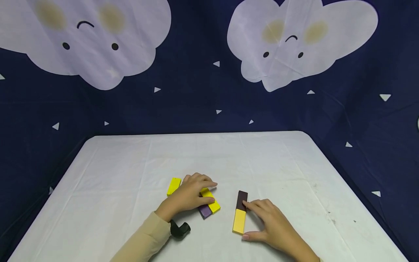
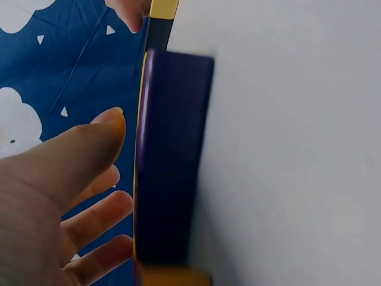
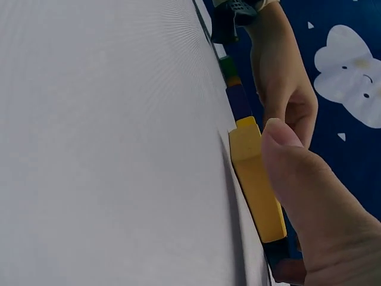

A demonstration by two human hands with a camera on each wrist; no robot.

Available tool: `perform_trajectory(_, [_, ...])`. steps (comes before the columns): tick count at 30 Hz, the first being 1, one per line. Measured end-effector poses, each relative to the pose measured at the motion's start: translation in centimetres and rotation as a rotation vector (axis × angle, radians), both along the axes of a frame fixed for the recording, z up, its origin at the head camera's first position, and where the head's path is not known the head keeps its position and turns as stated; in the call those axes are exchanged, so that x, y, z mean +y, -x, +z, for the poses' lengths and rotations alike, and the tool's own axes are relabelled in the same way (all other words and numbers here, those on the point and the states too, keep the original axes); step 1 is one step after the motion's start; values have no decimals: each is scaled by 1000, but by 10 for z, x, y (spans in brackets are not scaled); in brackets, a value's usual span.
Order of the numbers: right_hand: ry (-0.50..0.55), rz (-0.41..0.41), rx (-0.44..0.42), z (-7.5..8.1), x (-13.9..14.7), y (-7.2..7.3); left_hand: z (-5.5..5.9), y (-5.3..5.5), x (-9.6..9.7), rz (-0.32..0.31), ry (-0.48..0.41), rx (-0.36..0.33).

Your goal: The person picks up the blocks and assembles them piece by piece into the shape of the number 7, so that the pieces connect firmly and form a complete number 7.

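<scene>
While the right grip (image 1: 269,222) stands wide, its forefinger lies against the dark block (image 1: 242,200) and its thumb beside the lower corner of the pale yellow block (image 1: 239,221), both on the pair's right side rather than closed around it. Those two lie end to end, touching. The left grip (image 1: 190,194) is loosely spread too, its thumb over the bright yellow block (image 1: 214,207) and just off the purple block (image 1: 205,211) in its own wrist view, pinching nothing that I can make out. The bright yellow and purple blocks lie side by side; the right wrist view adds a green block (image 3: 228,67) beyond them. Near the left wrist lies another yellow block (image 1: 174,186), all on the white-covered table (image 1: 278,160). A navy backdrop (image 1: 193,43) hangs behind.

The step in hand looks like lining up blocks by fingertip. The next move would seem to call for light, level pressure along the sides, so that the right-hand pair's joint stays straight.
</scene>
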State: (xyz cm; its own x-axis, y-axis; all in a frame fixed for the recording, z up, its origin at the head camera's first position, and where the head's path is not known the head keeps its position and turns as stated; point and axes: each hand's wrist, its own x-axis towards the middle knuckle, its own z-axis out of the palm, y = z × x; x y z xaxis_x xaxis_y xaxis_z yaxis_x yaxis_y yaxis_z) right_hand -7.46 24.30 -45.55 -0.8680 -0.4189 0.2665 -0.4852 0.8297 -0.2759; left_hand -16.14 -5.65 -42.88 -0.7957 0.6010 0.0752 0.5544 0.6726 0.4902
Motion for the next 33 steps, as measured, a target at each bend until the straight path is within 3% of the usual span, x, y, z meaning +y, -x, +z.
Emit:
perform_trajectory(10, [-20,45,17,1,0,9,-5,-6,-23,115,-66,45])
perform_trajectory(22, [-49,50,-6,3,-3,15,-9,-20,-46,207,-61,84])
perform_trajectory(33, [-37,61,21,1,-2,16,-15,-32,-54,213,-76,128])
